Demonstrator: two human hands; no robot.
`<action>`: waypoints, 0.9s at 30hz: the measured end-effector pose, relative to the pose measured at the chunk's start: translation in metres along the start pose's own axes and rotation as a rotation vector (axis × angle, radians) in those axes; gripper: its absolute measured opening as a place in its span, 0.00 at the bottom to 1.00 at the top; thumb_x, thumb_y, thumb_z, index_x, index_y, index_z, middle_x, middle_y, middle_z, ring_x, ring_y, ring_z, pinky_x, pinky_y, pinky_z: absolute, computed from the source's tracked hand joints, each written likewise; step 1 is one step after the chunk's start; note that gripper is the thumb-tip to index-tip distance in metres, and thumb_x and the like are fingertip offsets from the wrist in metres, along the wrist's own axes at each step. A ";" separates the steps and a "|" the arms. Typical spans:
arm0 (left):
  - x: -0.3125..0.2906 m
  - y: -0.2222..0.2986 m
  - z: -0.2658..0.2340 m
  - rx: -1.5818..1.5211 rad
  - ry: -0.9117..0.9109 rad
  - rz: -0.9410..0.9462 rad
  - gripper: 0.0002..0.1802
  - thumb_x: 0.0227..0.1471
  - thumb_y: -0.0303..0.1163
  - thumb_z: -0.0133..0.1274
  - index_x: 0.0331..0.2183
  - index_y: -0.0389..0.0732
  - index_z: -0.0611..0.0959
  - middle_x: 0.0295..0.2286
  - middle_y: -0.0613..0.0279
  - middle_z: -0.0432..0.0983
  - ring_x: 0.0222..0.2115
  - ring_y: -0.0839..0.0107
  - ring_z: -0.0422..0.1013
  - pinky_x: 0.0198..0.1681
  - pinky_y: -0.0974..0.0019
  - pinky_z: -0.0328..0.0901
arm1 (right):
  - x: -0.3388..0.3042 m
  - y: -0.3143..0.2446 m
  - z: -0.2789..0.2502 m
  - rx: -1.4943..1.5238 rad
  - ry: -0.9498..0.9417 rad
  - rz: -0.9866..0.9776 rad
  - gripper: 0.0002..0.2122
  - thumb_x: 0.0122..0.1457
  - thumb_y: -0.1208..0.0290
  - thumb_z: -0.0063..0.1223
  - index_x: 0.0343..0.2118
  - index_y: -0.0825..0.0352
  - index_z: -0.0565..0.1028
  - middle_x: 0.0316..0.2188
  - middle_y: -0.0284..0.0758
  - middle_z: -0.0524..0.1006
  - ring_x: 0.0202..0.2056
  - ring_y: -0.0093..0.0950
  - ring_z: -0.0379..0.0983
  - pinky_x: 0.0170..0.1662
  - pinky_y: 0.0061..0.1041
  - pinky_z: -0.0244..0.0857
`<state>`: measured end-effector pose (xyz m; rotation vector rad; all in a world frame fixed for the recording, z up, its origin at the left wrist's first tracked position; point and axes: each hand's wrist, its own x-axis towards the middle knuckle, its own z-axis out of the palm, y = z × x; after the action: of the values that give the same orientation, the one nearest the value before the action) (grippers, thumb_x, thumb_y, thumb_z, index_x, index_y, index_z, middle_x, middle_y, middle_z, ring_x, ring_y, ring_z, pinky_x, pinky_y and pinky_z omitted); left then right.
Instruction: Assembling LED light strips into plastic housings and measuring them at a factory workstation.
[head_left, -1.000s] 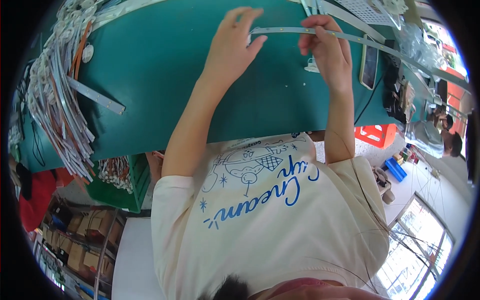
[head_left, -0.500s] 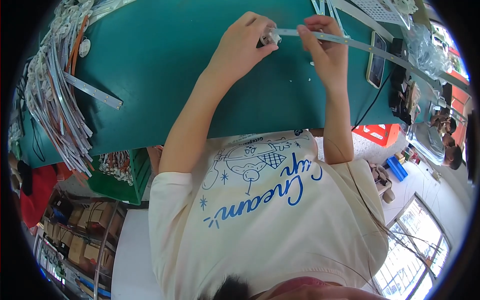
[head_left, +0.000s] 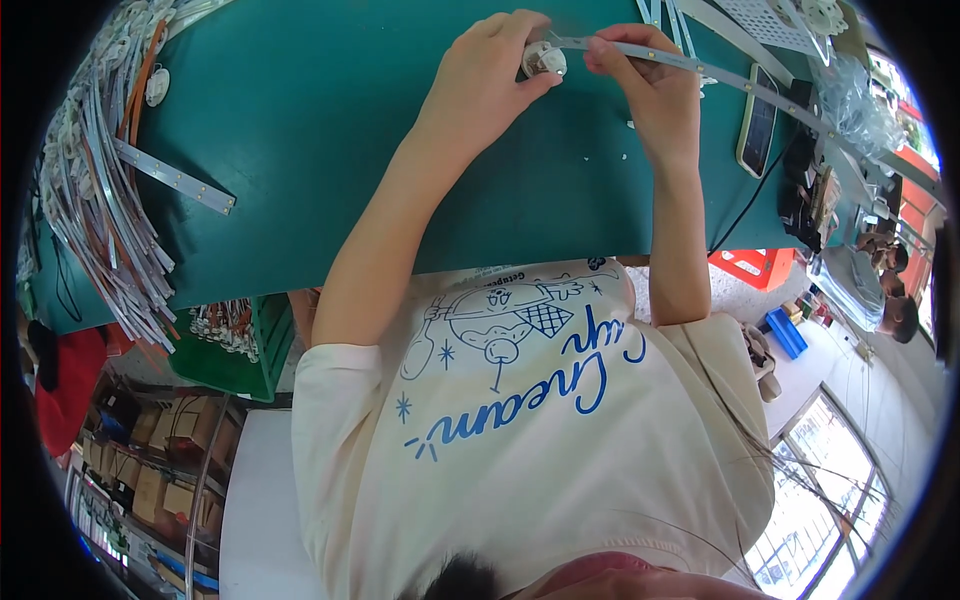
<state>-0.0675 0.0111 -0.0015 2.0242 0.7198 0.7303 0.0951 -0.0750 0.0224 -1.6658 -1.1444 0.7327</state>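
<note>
Left hand (head_left: pixel 490 68) grips white disc (head_left: pixel 546 60), right hand (head_left: pixel 660 92) pinches LED strip (head_left: pixel 725 75), green tabletop (head_left: pixel 550 180) spreading wide to its near edge (head_left: pixel 460 268).

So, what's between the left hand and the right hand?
In the head view, a narrow pale strip runs from the right hand toward a round white piece in the left hand, over green tabletop. Whether strip and piece join is unclear.

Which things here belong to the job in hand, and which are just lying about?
Job in hand:
round white piece, in the left hand
long pale strip, in the right hand
probably the bundled strips

Seemingly lying about:
phone
clear plastic
blue bin
red crate
</note>
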 end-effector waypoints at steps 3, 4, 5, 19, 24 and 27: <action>0.001 0.001 -0.003 0.000 -0.023 -0.011 0.19 0.43 0.30 0.57 0.38 0.35 0.72 0.33 0.49 0.71 0.37 0.53 0.68 0.41 0.59 0.63 | 0.003 -0.005 0.000 -0.089 -0.060 -0.010 0.07 0.56 0.73 0.53 0.33 0.73 0.72 0.28 0.37 0.77 0.32 0.24 0.76 0.39 0.19 0.70; 0.000 0.001 -0.002 0.006 -0.026 -0.004 0.18 0.43 0.29 0.57 0.38 0.35 0.72 0.33 0.49 0.71 0.36 0.53 0.68 0.41 0.59 0.63 | 0.003 -0.008 0.000 -0.090 -0.062 -0.008 0.07 0.56 0.73 0.53 0.33 0.73 0.72 0.28 0.37 0.77 0.32 0.24 0.76 0.39 0.19 0.70; 0.000 0.001 -0.003 0.004 -0.026 -0.007 0.18 0.43 0.29 0.57 0.38 0.35 0.72 0.33 0.49 0.71 0.36 0.53 0.68 0.41 0.59 0.63 | 0.002 -0.012 0.001 -0.196 -0.069 -0.004 0.07 0.55 0.72 0.54 0.33 0.71 0.73 0.26 0.36 0.77 0.30 0.24 0.76 0.37 0.20 0.70; 0.000 0.005 -0.004 0.028 -0.024 -0.028 0.13 0.43 0.29 0.57 0.32 0.35 0.74 0.30 0.51 0.69 0.35 0.54 0.67 0.39 0.60 0.64 | 0.007 -0.056 0.015 -0.524 -0.124 0.029 0.06 0.51 0.74 0.54 0.27 0.71 0.71 0.20 0.40 0.75 0.22 0.31 0.73 0.25 0.26 0.65; -0.004 0.003 0.001 0.028 -0.009 -0.017 0.11 0.43 0.29 0.57 0.31 0.35 0.75 0.30 0.51 0.69 0.35 0.56 0.68 0.39 0.63 0.65 | 0.007 -0.062 0.020 -0.654 -0.142 -0.025 0.06 0.50 0.73 0.53 0.26 0.71 0.71 0.18 0.43 0.74 0.21 0.37 0.72 0.24 0.30 0.63; -0.002 0.000 0.000 0.047 -0.020 -0.001 0.11 0.43 0.30 0.57 0.30 0.34 0.76 0.31 0.51 0.70 0.35 0.56 0.68 0.40 0.62 0.65 | 0.004 -0.053 0.023 -0.549 -0.111 -0.063 0.06 0.50 0.73 0.53 0.26 0.71 0.71 0.18 0.44 0.73 0.22 0.40 0.72 0.25 0.32 0.64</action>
<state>-0.0684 0.0092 -0.0018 2.0703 0.7321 0.6982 0.0579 -0.0575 0.0631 -2.0421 -1.5699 0.4985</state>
